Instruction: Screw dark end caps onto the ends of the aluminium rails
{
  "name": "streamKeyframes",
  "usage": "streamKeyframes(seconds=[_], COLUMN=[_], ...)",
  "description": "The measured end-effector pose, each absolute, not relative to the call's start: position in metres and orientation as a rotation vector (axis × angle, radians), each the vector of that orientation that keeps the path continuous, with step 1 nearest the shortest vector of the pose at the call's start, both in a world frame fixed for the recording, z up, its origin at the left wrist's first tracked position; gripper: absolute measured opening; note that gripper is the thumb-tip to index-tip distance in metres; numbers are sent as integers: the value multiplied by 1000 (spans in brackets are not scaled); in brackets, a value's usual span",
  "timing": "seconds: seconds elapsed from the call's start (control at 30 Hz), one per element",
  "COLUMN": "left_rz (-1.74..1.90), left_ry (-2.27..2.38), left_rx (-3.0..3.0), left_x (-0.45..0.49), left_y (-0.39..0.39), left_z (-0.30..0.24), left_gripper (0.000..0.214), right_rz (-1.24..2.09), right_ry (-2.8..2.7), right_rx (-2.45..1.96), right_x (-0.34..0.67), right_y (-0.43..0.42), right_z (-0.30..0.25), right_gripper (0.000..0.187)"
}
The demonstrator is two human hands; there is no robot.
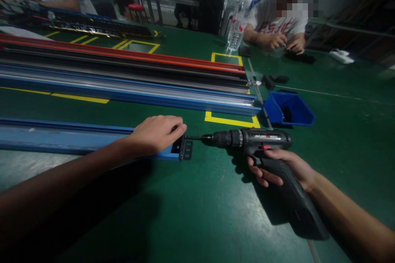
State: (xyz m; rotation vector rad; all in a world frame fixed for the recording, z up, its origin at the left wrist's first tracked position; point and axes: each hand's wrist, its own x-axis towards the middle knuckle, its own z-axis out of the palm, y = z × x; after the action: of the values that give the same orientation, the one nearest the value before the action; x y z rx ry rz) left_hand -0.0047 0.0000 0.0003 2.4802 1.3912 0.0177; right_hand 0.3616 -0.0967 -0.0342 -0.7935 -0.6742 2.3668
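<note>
My right hand [277,166] is wrapped round the handle of a black cordless drill [267,137], its long bit [194,137] pointing left. The bit's tip meets or nearly meets a black slotted end bracket [187,150] at the right end of a blue metal profile [77,139]. Over that same end lies my left hand [157,133], its fingers curled down onto the profile and bracket. Whether the left fingertips pinch a small part there is hidden.
Long blue profiles [129,92] and an orange-red one [123,52] lie behind. To the right are a blue bin [290,109], black blocks [276,79] and a white power strip [342,56]. Plastic bottles [237,28] stand near a seated person [274,24] across the green table [197,205].
</note>
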Motion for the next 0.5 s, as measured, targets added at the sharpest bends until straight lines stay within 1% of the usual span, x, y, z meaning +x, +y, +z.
streamKeyframes(seconds=[0.23,0.4,0.5], left_rz=[26,18,15], left_ry=[1385,1385,1398], left_rx=[2469,2440,2421], left_x=[-4,-5,-4], left_y=[0,0,0], left_z=[0,1,1], left_gripper=[43,43,42], right_rz=[2351,2378,2378], right_ry=[-741,-756,-739], right_rx=[-771,-703,-671], right_x=[361,359,359], right_y=[-97,-97,-97], right_z=[-35,-36,-36], right_gripper=[42,45,43])
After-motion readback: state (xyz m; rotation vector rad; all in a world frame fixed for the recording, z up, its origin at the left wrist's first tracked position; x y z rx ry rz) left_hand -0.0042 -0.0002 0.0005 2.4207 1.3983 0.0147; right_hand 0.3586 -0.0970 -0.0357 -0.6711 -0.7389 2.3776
